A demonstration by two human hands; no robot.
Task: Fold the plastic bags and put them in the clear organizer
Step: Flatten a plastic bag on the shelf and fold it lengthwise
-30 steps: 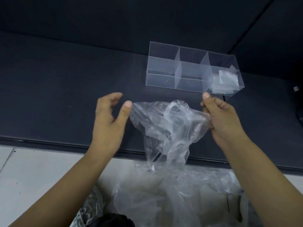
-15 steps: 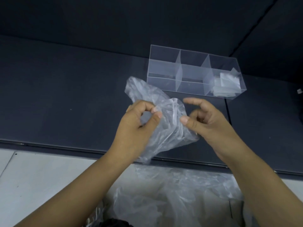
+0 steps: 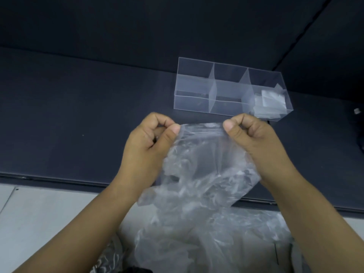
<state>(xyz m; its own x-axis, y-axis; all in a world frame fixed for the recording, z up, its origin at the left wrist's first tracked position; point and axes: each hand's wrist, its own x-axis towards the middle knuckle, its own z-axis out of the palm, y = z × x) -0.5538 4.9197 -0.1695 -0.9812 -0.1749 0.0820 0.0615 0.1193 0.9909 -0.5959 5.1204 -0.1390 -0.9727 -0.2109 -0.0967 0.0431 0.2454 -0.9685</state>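
At centre frame I see my left hand (image 3: 149, 142) and right hand (image 3: 246, 134) each pinching a top corner of the plastic bag (image 3: 202, 164), stretched below the clear organizer (image 3: 226, 89) on the dark surface (image 3: 78, 115).

Dim, even light, soft sheen on the plastic bag (image 3: 204, 166), mild blur, wide-angle curvature at edges.

bag pile (image 3: 197, 245) cropped below, tiny object (image 3: 357, 110) unclear

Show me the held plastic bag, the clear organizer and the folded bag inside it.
plastic bag (image 3: 201, 146): head view, smooth upper middle.
clear organizer (image 3: 191, 103): head view, front wall, left end.
folded bag (image 3: 272, 98): head view, flat face.
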